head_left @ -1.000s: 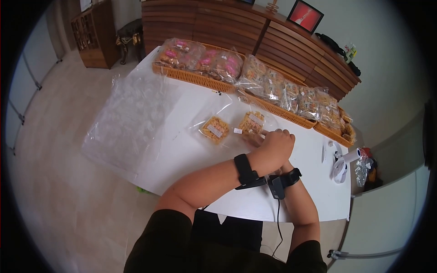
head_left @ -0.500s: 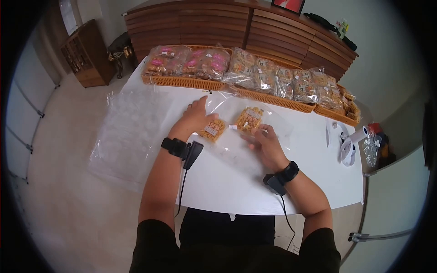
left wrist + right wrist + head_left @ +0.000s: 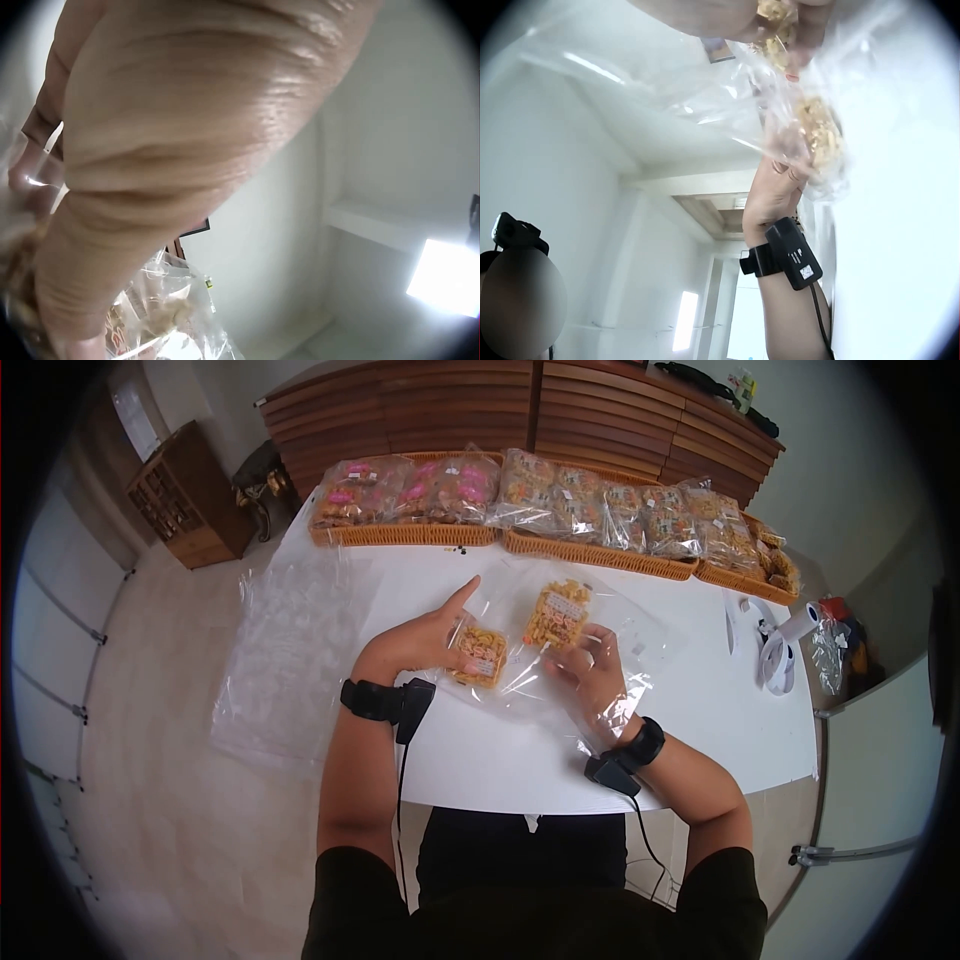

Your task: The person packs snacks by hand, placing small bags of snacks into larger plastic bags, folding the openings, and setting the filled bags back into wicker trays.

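Two small packets of yellow, crunchy-looking snack pieces with printed labels are in my hands above the white table. My left hand [image 3: 415, 644] grips the left packet [image 3: 482, 648], thumb across its front and index finger stretched away. My right hand [image 3: 598, 678] holds the right packet [image 3: 562, 608] by its lower edge, fingers curled. A large clear plastic bag [image 3: 640, 622] spreads around the packets and overlaps my right hand and wrist. In the right wrist view, clear film [image 3: 705, 105] stretches between the hands. The left wrist view shows mostly my left thumb [image 3: 82, 285], close against a packet.
Wicker baskets [image 3: 400, 536] full of bagged snacks line the table's far edge, some with pink labels. A stack of clear bags [image 3: 285, 650] lies at left, overhanging the edge. White rolls of tape or labels [image 3: 778, 668] sit at right. A wooden cabinet [image 3: 460, 420] stands behind.
My hands were crossed at the right; the left hand has since moved left onto the left packet. Both packets now look raised and tilted, and the clear bag has shifted over my right wrist.
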